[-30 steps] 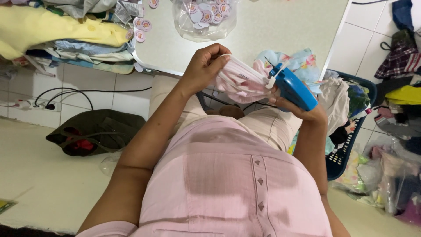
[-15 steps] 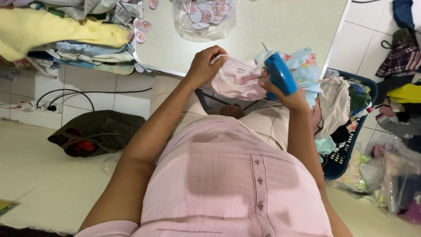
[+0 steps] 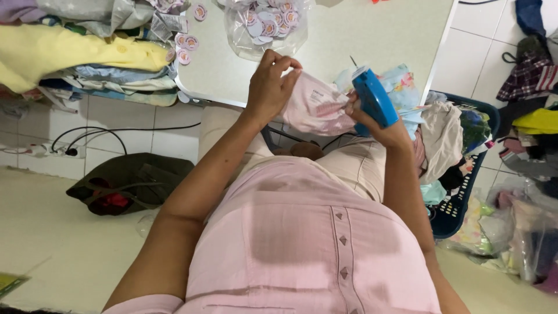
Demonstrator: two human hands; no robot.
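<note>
My left hand [image 3: 271, 84] pinches the upper edge of a small pink striped garment [image 3: 317, 107] in front of the table edge. My right hand [image 3: 378, 125] grips a blue tagging gun [image 3: 374, 100], its needle pointing up and away, right beside the garment. The garment hangs between both hands above my lap. A clear plastic bag of round pink tags [image 3: 268, 23] lies on the pale table [image 3: 372, 35] just beyond my left hand.
Folded clothes, a yellow one [image 3: 75, 55] on top, are stacked at the table's left. Loose round tags [image 3: 186, 46] lie near them. A dark blue laundry basket [image 3: 465, 174] full of clothes stands at my right. A dark bag [image 3: 125, 183] and cables lie on the floor at left.
Both hands have lifted the garment and the tagging gun up toward the table edge. The gun has tilted from lying sideways to more upright, closer to the garment.
</note>
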